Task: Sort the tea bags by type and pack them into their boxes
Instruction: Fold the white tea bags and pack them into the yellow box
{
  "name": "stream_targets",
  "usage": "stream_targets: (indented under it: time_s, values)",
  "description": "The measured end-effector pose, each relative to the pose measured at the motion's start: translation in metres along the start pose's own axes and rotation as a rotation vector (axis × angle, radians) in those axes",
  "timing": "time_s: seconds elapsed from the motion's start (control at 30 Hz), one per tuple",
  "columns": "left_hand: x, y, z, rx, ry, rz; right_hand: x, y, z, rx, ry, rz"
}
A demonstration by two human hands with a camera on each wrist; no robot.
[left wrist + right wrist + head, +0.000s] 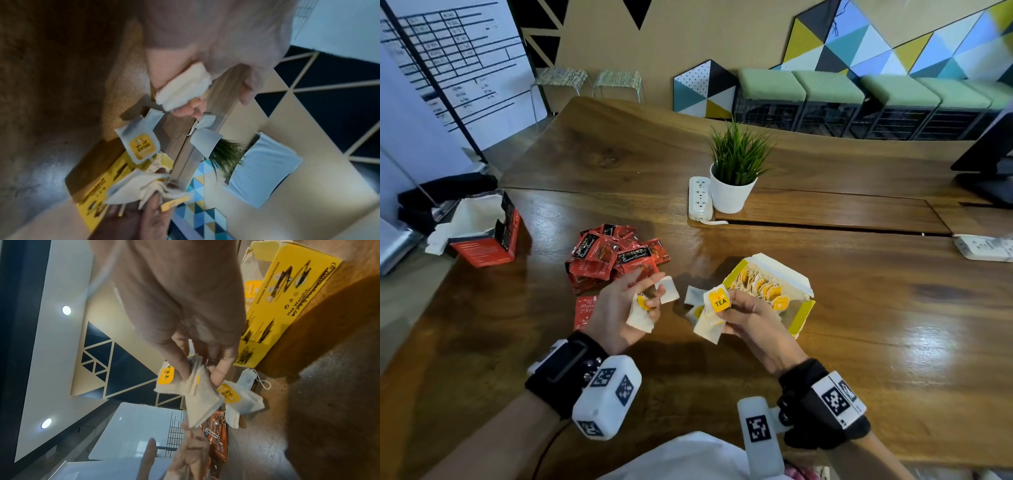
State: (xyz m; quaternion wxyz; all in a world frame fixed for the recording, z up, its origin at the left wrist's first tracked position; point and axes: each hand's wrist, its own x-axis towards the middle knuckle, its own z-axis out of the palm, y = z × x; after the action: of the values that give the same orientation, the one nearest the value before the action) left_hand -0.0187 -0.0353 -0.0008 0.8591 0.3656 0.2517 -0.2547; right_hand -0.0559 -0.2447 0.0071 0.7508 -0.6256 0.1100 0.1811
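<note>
Right hand (748,313) at centre of frame pinches a bunch of white tea bags (710,320) w/ yellow tags, just beside the open yellow box (803,313). Left hand (619,308), centre-left, fingers partly spread, holds one tea bag (638,317). Red packets (613,257) piled above it; red box (486,240) at left edge.

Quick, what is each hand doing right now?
Left hand: holding a white tea bag.
Right hand: pinching a bunch of yellow-tagged tea bags.

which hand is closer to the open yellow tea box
Right. The right hand, gripping white tea bags, is right against the yellow tea box. The left hand is farther off, beside the red packets.
</note>
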Motion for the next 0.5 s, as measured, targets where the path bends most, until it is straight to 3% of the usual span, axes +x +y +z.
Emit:
stream_targets:
  time_s: [0.1, 0.23, 0.4, 0.5]
  values:
    - [-0.001, -0.006, 0.008, 0.057, 0.021, 0.006, 0.004, -0.004, 0.002, -0.002, -0.01, -0.008]
    - [-0.003, -0.012, 0.006, 0.128, -0.049, -0.027, 0.006, -0.013, 0.003, -0.028, -0.028, -0.057]
    - [-0.007, -0.013, 0.013, 0.263, -0.128, 0.057, 0.007, -0.019, 0.002, -0.186, 0.007, -0.11]
    - [-0.013, -0.013, 0.017, 0.313, -0.185, 0.029, 0.007, -0.024, 0.002, -0.164, -0.051, -0.089]
